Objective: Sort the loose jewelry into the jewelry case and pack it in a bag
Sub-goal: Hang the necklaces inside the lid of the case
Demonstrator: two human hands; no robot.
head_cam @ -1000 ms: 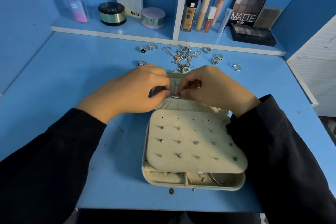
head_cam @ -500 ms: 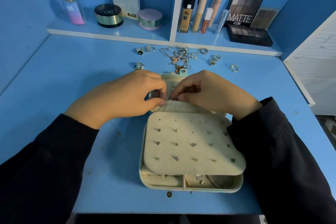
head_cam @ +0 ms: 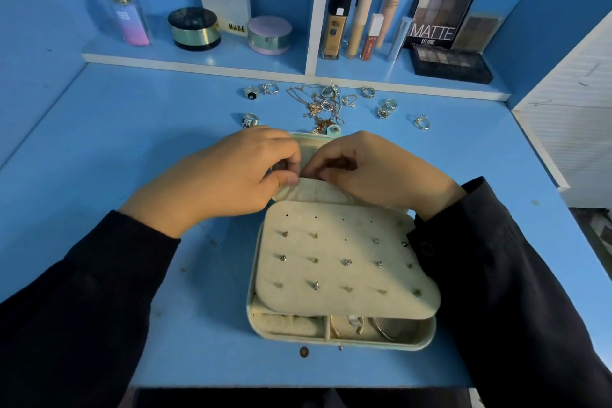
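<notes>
A pale open jewelry case (head_cam: 252, 308) lies at the desk's front middle. Its beige earring panel (head_cam: 344, 258) holds several studs, and compartments below it hold a ring and bangles. My left hand (head_cam: 225, 175) and my right hand (head_cam: 374, 172) meet over the far lid half with fingers curled. The left thumb and fingers pinch the beige pocket flap (head_cam: 308, 190). The right fingertips pinch a small piece that is mostly hidden. Loose chains (head_cam: 319, 106) and rings (head_cam: 250, 93) lie beyond the case. No bag is in view.
More rings (head_cam: 421, 122) sit at the right behind the case. A small stud (head_cam: 303, 351) lies near the desk's front edge. The back shelf holds a perfume bottle (head_cam: 127, 13), jars, tubes and a black palette (head_cam: 450, 64). A white cabinet (head_cam: 569, 129) stands at the right.
Both hands stay at the case's lid, fingertips working close together. The small silver piece visible between them a second ago is now covered by the fingers.
</notes>
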